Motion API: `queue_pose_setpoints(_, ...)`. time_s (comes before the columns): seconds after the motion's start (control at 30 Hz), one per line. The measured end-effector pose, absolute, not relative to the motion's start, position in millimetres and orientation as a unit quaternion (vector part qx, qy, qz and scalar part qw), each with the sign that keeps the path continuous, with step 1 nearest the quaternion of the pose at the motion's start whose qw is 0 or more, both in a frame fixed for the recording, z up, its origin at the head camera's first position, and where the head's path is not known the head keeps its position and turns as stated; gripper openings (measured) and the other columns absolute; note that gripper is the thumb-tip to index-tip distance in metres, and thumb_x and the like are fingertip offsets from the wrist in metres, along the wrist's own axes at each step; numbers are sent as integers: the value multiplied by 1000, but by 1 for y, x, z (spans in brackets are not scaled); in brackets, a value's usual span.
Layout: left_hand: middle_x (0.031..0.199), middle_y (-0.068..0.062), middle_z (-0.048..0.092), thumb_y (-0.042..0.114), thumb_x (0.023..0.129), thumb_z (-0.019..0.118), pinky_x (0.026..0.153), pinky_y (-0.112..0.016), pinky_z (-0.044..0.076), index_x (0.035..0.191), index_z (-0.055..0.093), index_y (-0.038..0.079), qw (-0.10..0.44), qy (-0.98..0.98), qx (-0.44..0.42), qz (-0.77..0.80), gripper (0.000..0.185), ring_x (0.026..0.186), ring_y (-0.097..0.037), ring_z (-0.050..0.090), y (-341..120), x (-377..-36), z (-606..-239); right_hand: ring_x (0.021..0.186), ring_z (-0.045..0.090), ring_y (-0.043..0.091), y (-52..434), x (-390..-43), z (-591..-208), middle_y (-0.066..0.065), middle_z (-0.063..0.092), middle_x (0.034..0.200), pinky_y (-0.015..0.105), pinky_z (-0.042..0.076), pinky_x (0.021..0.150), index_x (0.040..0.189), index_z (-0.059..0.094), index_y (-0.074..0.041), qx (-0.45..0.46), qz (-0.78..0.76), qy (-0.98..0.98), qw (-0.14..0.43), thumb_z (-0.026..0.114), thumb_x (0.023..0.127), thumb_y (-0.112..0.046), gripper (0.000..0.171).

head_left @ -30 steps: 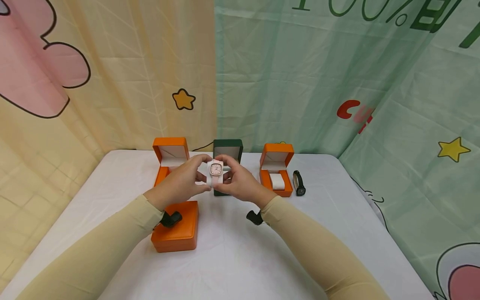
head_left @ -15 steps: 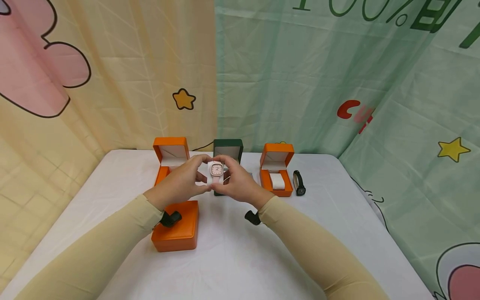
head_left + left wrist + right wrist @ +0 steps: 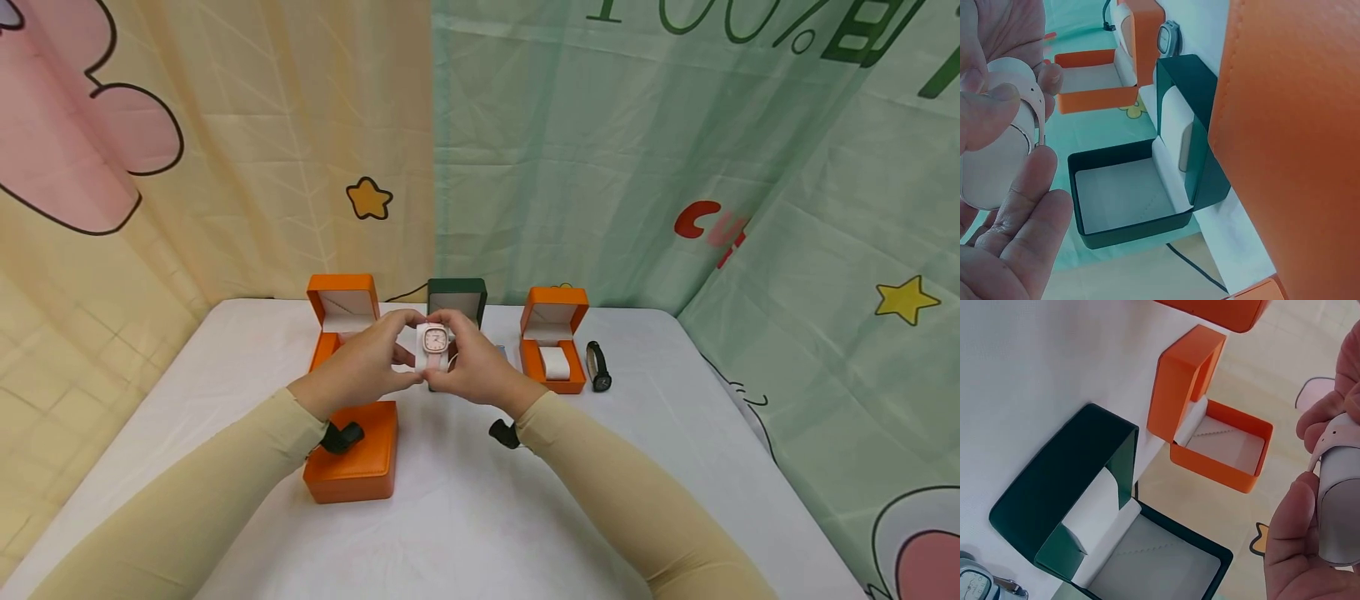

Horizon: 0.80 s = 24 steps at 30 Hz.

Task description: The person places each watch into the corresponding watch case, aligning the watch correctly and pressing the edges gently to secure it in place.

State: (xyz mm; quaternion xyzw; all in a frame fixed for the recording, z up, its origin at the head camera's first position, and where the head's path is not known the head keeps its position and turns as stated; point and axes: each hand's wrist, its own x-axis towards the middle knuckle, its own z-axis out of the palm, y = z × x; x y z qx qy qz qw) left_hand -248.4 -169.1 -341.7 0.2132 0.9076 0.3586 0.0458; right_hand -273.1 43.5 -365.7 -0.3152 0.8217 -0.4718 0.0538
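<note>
A pink watch with a squarish face is wrapped around a white cushion, raised over the table in front of the green box. My left hand holds it from the left, thumb below and fingers above. On the other side, my right hand grips it the same way. In the left wrist view, the holed pink strap curves around the cushion's end, with fingertips right at it. The right wrist view shows the strap standing slightly off the cushion beside a fingertip.
Behind the hands stands an open green box. Open orange boxes stand left and right, the right one holding a white cushion. A black watch, a pale-faced watch and a closed orange box also lie on the table.
Both hands keep hold of the watch and cushion, which have shifted very slightly right. A thin loop of strap now shows at the cushion's right side.
</note>
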Motion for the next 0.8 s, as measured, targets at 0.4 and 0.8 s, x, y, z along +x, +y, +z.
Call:
queue_pose_setpoints(0.4,151,-18,49,9,91,83,84,-33,64,156,34,3,58,902,218,369,81,106,-23,74,-172,-250,-343,90,59,23,44,-273,-366,13,54,131,25,58,74,152,31,-11,-320,-475,815,86,83,89,-6,81)
queue_pose_setpoints(0.8,147,-17,52,12,89,85,82,-32,64,155,35,3,57,899,222,374,83,103,-20,75,-173,-250,-344,108,61,25,41,-272,-367,10,48,142,29,61,87,153,29,-10,-312,-465,824,83,80,88,-3,83)
